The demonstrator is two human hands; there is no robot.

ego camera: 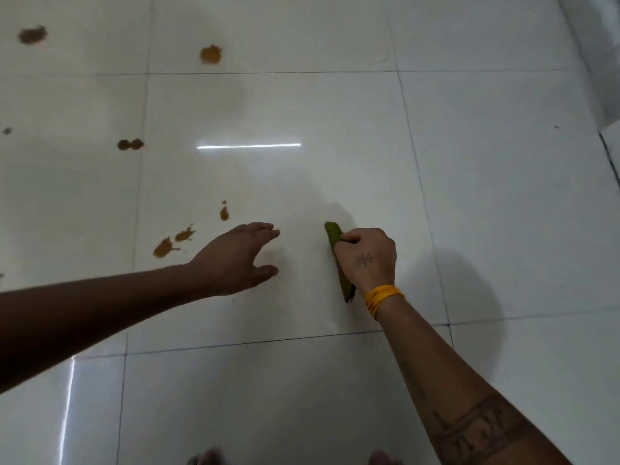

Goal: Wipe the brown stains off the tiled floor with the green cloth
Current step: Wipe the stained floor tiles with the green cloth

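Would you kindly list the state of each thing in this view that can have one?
green cloth: bunched, gripped, on the floor
right hand: curled round the cloth
left hand: open, fingers spread, holding nothing
brown stains: unwiped, left of both hands
tiled floor: glossy, stained at left

I record both forearms bare, no sleeves in view. The right hand (367, 260) carries a small dark tattoo on its back, with a band of wound yellow-orange thread (382, 298) at the wrist. I also log a broad dark band tattoo (476, 427), patterned inside, on the right forearm.
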